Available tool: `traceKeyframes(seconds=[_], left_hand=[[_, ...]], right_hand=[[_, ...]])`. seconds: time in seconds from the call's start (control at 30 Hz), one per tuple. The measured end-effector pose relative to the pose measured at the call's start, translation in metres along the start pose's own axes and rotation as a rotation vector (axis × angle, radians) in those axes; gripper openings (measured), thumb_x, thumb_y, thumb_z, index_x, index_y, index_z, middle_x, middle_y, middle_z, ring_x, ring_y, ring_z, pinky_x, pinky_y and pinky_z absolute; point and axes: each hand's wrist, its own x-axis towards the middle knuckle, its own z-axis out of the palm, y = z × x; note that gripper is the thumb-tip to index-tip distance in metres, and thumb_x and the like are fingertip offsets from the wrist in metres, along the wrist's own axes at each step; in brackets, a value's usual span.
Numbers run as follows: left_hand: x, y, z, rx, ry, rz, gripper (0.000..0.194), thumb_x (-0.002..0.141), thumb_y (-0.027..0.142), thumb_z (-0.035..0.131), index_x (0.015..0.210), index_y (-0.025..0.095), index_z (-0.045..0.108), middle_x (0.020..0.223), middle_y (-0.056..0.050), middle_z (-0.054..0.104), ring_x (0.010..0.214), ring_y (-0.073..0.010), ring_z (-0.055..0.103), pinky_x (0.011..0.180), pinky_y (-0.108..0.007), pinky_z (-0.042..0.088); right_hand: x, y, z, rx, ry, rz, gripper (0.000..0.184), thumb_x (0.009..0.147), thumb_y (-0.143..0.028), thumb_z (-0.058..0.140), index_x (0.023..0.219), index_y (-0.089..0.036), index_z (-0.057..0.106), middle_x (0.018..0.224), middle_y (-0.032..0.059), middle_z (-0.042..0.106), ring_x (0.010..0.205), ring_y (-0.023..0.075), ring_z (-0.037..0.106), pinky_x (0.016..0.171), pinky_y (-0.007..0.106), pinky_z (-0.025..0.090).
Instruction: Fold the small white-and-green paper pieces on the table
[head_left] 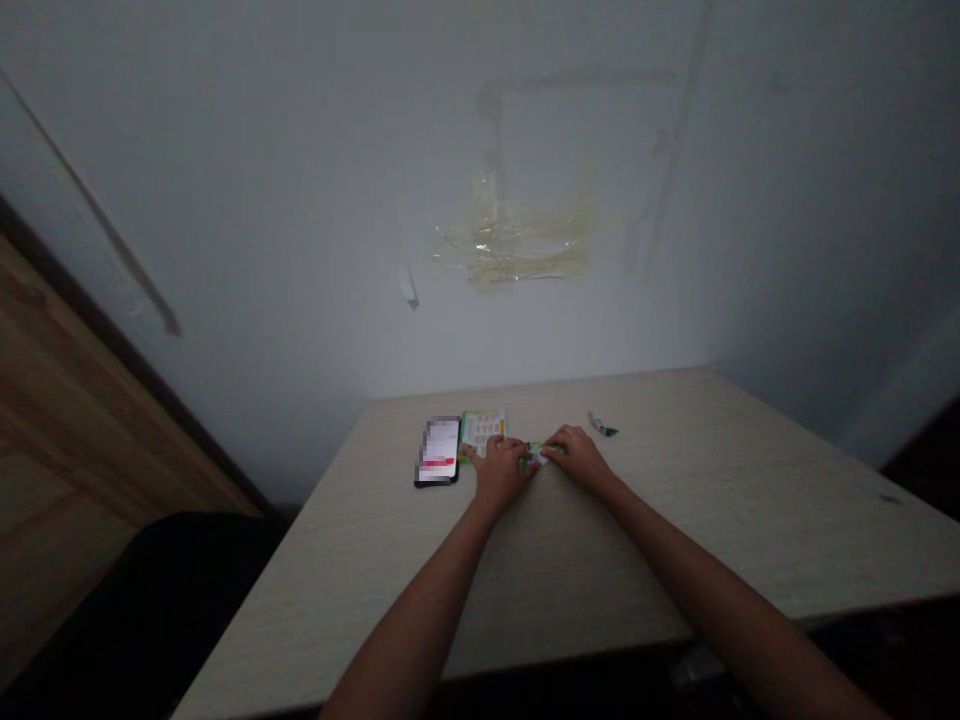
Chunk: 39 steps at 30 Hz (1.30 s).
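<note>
Both my arms reach out over a pale wooden table (pixel 675 520). My left hand (pixel 501 470) and my right hand (pixel 579 455) meet over a small green and white piece of paper (pixel 537 453), with fingers bent and pressed onto it from either side. Just behind my left hand lies a green and orange printed sheet (pixel 482 428). A phone (pixel 438 452) with its screen lit lies flat to the left of that sheet.
A small white and green tube or wrapper (pixel 601 426) lies behind my right hand. The table stands against a white wall with a patch of old tape residue (pixel 517 245). A wooden panel (pixel 67 420) stands at the left, with a dark shape (pixel 150 600) below it.
</note>
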Motion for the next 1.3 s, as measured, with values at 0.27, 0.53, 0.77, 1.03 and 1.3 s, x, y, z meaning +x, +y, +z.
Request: traceKeyframes(seconds=[0.27, 0.53, 0.77, 1.03, 1.3], left_hand=[[0.001, 0.001, -0.001, 0.009, -0.013, -0.013, 0.028, 0.086, 0.052, 0.06, 0.103, 0.033, 0.071, 0.126, -0.003, 0.063, 0.128, -0.0319, 0.039, 0.106, -0.076, 0.003], [0.003, -0.002, 0.003, -0.024, 0.032, 0.002, 0.024, 0.085, 0.05, 0.061, 0.098, 0.033, 0.071, 0.123, -0.001, 0.065, 0.126, -0.0327, 0.041, 0.101, -0.081, 0.0], [0.003, 0.0, 0.002, -0.028, 0.021, -0.006, 0.022, 0.084, 0.049, 0.063, 0.097, 0.032, 0.071, 0.122, -0.001, 0.065, 0.126, -0.0327, 0.042, 0.101, -0.082, -0.001], [0.002, 0.0, 0.004, -0.057, 0.027, -0.001, 0.022, 0.083, 0.045, 0.065, 0.101, 0.034, 0.069, 0.122, 0.0, 0.065, 0.128, -0.032, 0.041, 0.104, -0.079, 0.0], [0.0, 0.001, 0.005, -0.07, 0.04, -0.004, 0.021, 0.084, 0.045, 0.064, 0.103, 0.036, 0.068, 0.122, 0.0, 0.065, 0.128, -0.0322, 0.039, 0.105, -0.078, -0.001]], right_hand=[[-0.002, -0.004, 0.001, 0.001, 0.02, 0.032, 0.022, 0.084, -0.036, 0.064, 0.092, -0.019, 0.075, 0.098, 0.008, 0.068, 0.099, 0.0218, 0.056, 0.09, 0.031, 0.04], [-0.001, -0.003, 0.002, -0.025, 0.025, 0.027, 0.021, 0.085, -0.036, 0.064, 0.092, -0.019, 0.074, 0.097, 0.0077, 0.068, 0.097, 0.0214, 0.057, 0.088, 0.03, 0.04], [-0.002, -0.003, 0.003, -0.033, 0.046, 0.026, 0.017, 0.084, -0.034, 0.064, 0.089, -0.02, 0.073, 0.097, 0.0068, 0.068, 0.097, 0.0212, 0.057, 0.087, 0.031, 0.041], [0.0, 0.001, 0.007, -0.025, 0.046, 0.005, 0.016, 0.084, -0.032, 0.066, 0.092, -0.02, 0.071, 0.098, 0.0067, 0.067, 0.099, 0.0216, 0.056, 0.091, 0.033, 0.04], [-0.006, 0.007, -0.002, 0.15, 0.071, -0.056, 0.011, 0.085, -0.024, 0.061, 0.092, -0.018, 0.068, 0.093, 0.0053, 0.069, 0.091, 0.0199, 0.058, 0.085, 0.032, 0.043]])
